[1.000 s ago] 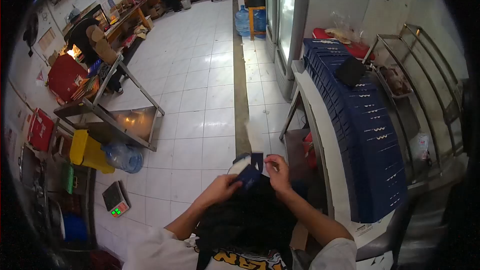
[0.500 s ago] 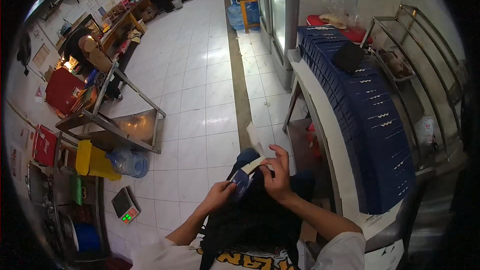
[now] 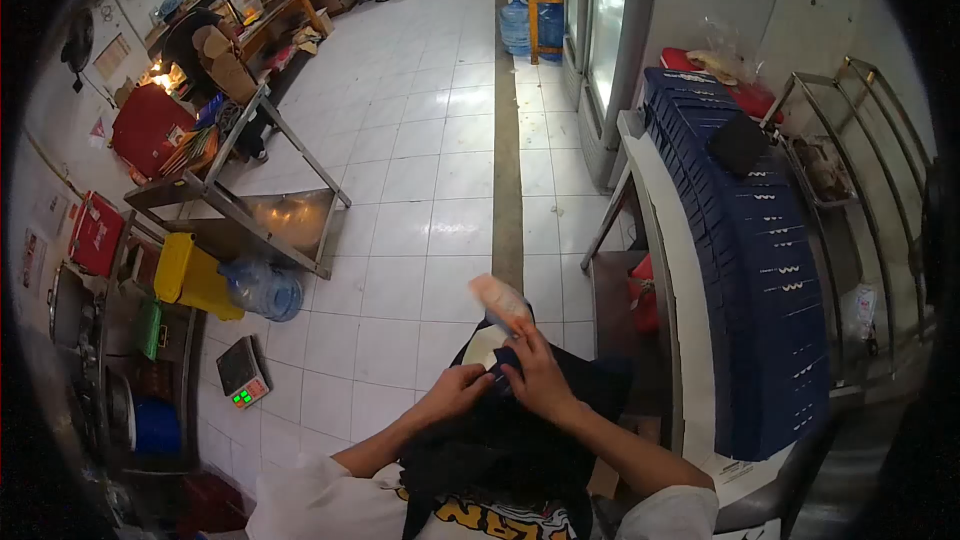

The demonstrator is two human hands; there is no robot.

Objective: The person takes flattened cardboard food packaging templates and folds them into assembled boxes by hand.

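Low in front of my body, my left hand (image 3: 459,389) is closed on the edge of a dark blue card piece (image 3: 503,364) with a cream inner side. My right hand (image 3: 535,372) pinches the same piece from the right, its fingers close to the left ones. A pale, blurred strip (image 3: 499,301) sticks out above my right fingertips, tilted up to the left. Rows of similar dark blue pieces (image 3: 745,270) with white wavy marks lie overlapped on the table at the right, and a black object (image 3: 738,145) rests on them.
A metal rack (image 3: 870,190) stands at the far right. At left are a metal frame table (image 3: 290,225), a yellow bin (image 3: 190,278), a water bottle (image 3: 262,290) and a scale (image 3: 241,372) on the floor. A person (image 3: 192,50) works at the back left.
The view has shifted, so the surroundings sit farther right. My right hand has come down closer to my left hand, its raised fingers now closed, and the pale strip tilts more to the left.
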